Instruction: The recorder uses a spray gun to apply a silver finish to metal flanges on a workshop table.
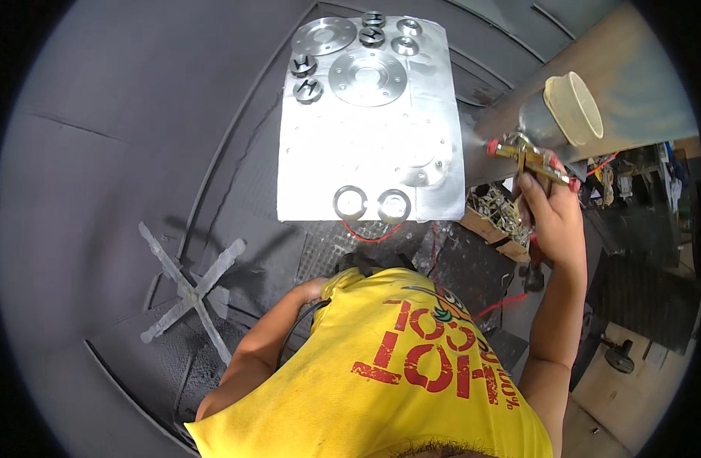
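My right hand (553, 217) is wrapped round the handle of a metal spray gun (528, 155) with a cup (558, 113) on top, its rim cream-coloured. The gun's red nozzle end points left, toward a white-covered board (289, 172), with a gap between them. On the board lie two large flat metal discs, one near its middle (368, 78) and one at the far left (324, 36). Several small round caps surround them. Two dark-rimmed round pieces (350, 204) rest at the near edge. My left hand (312, 290) is at my waist, against the yellow shirt, its fingers hidden.
A grey-coated cross-shaped stand (194, 291) is at the lower left. A red hose (499, 306) runs by my right side. Below the gun sits a box of scraps (497, 217). Grey walls enclose the left, and a brownish panel (633, 69) rises at the right.
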A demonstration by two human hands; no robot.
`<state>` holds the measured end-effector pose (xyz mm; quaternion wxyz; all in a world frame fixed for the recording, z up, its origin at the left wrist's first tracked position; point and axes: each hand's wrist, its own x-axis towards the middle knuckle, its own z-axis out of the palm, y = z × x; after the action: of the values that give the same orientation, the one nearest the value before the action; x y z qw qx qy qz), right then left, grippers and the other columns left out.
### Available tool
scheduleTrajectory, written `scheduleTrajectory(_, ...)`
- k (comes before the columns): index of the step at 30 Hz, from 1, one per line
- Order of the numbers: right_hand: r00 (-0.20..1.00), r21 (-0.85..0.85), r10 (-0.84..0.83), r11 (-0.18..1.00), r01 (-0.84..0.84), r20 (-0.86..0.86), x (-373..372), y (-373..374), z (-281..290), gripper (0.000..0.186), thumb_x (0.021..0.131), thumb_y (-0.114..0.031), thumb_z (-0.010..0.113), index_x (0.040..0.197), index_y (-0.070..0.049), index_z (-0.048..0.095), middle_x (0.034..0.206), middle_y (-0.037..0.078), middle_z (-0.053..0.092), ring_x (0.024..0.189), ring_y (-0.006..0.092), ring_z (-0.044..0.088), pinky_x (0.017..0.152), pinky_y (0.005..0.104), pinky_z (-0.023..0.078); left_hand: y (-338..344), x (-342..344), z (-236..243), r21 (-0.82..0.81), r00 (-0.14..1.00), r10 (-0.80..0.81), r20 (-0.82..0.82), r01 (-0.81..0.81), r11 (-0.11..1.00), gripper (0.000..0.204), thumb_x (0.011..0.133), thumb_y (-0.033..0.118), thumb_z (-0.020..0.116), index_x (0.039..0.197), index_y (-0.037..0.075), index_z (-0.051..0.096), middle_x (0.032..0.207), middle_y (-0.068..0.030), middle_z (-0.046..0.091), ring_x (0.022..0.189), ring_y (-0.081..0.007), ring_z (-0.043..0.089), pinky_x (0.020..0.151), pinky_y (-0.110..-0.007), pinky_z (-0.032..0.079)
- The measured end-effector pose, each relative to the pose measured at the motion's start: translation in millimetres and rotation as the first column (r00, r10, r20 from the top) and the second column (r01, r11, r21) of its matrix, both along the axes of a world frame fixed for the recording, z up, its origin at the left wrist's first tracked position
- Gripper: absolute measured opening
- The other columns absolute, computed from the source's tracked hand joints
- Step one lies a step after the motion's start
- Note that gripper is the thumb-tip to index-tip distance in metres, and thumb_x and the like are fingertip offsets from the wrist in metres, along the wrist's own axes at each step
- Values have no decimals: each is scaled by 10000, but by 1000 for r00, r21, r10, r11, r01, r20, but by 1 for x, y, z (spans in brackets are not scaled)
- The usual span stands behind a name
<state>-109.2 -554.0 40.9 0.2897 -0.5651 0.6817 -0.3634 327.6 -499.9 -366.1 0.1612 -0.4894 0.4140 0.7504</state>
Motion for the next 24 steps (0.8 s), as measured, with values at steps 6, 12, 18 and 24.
scheduleTrajectory(6, 991, -89, -135, 987, 135, 7, -37, -44, -2, 211, 1023, -220, 586, 985, -13, 565, 732, 3, 580, 567, 68, 502, 505, 259, 385, -2, 10, -36, -160, 998, -56, -29, 50, 986, 516, 951, 520, 581, 1077, 47, 746, 889, -54, 710, 701, -139, 604, 615, -323, 490)
scheduleTrajectory(12, 955, -245, -287, 934, 261, -77, -61, -83, 1, 269, 1028, -255, 583, 904, -16, 581, 613, -3, 534, 526, 73, 500, 490, 267, 380, 0, 22, -63, -308, 996, -77, -36, 62, 949, 561, 933, 567, 575, 1043, 46, 753, 855, -70, 701, 714, -159, 597, 649, -349, 478)
scheduleTrajectory(18, 972, -287, -218, 940, 185, -88, -44, -104, 5, 343, 1042, -316, 560, 834, -45, 591, 598, -28, 514, 507, 65, 460, 478, 253, 346, -12, 13, -24, -297, 992, -119, 48, 128, 946, 590, 909, 561, 607, 1119, 24, 730, 947, -102, 724, 801, -179, 636, 715, -359, 501)
scheduleTrajectory(24, 952, 12, 197, 979, -205, 235, -2, -107, 33, 296, 1039, -273, 558, 903, -14, 602, 606, -7, 509, 525, 69, 471, 479, 254, 365, 3, 22, -54, -439, 998, -60, 3, 55, 897, 574, 913, 542, 599, 1122, 22, 725, 923, -93, 718, 762, -173, 612, 689, -358, 498)
